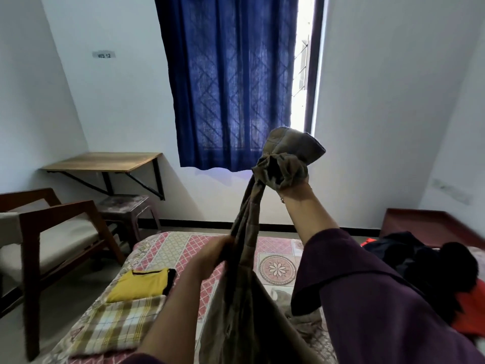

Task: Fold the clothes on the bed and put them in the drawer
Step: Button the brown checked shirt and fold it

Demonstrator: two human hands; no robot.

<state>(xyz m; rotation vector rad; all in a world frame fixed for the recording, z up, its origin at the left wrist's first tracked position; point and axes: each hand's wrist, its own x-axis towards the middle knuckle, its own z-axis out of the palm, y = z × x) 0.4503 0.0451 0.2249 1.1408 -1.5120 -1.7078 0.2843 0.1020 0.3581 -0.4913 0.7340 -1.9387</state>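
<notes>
Hanging between the two hands, a brownish olive garment (246,232) is held up over the bed (183,248), its lower part trailing down toward the near edge of the mattress. The right hand (291,179) is raised high, and the top of the garment is bunched in its curled fingers. The left hand (217,254) is lower, and the stretched cloth is gripped in it partway down. Near the left edge of the bed a folded yellow shirt (141,285) is laid flat, and just in front of it, touching, a folded plaid cloth (115,327) is placed. Toward the right edge a loose pile of dark and orange clothes (430,269) is heaped. A wooden armchair (52,232) is set left of the bed, below a wall-mounted shelf (105,161), and a blue curtain (231,74) is hung at the window.
</notes>
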